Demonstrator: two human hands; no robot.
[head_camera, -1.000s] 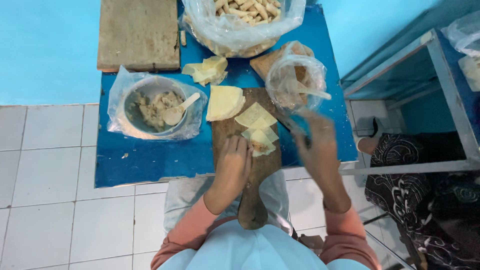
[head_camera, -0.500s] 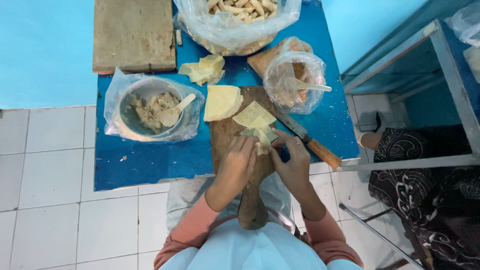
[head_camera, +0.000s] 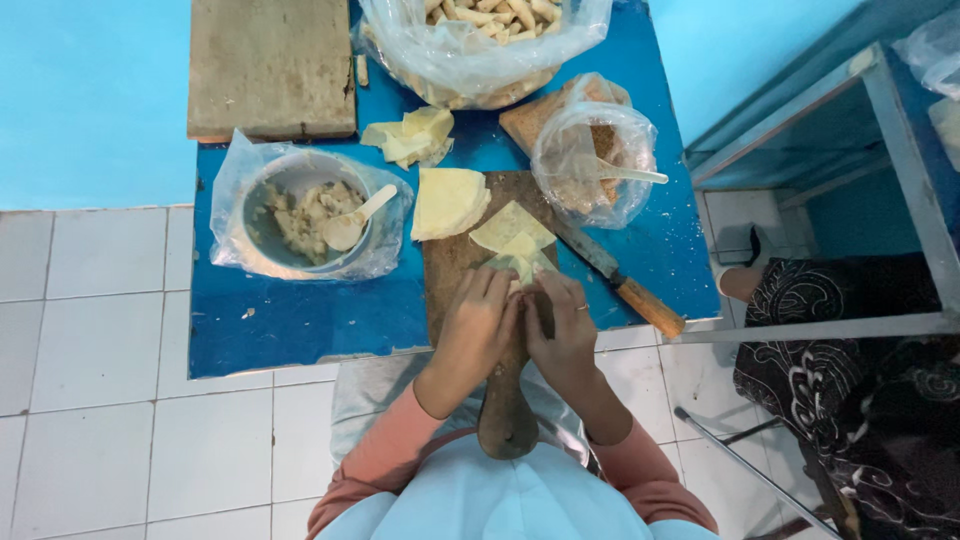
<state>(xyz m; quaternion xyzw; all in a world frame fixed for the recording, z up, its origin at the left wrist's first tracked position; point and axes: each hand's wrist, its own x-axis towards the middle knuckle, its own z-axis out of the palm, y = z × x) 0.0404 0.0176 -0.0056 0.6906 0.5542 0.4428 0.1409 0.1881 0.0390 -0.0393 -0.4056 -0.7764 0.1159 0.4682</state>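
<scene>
My left hand (head_camera: 478, 325) and my right hand (head_camera: 562, 325) are side by side on a wooden paddle-shaped cutting board (head_camera: 455, 262), both pinching the near end of a pale yellow dough wrapper (head_camera: 520, 262). More wrapper sheets (head_camera: 512, 228) lie fanned just beyond my fingers. A wooden-handled knife (head_camera: 625, 285) rests on the blue table (head_camera: 300, 325), right of the board, untouched. A stack of round wrappers (head_camera: 447, 200) lies at the board's far left corner.
A plastic-lined bowl of filling with a white spoon (head_camera: 310, 215) sits left. A bagged container with a spoon (head_camera: 590, 150), a big bag of rolled pieces (head_camera: 480, 40), wrapper scraps (head_camera: 410, 138) and a grey slab (head_camera: 270, 65) stand farther back. A metal rack (head_camera: 850, 190) and a seated person's patterned clothing (head_camera: 860, 380) are right.
My right hand set down the knife beside the board and came in next to my left hand. Both hands now close on the wrapper at the board's near side.
</scene>
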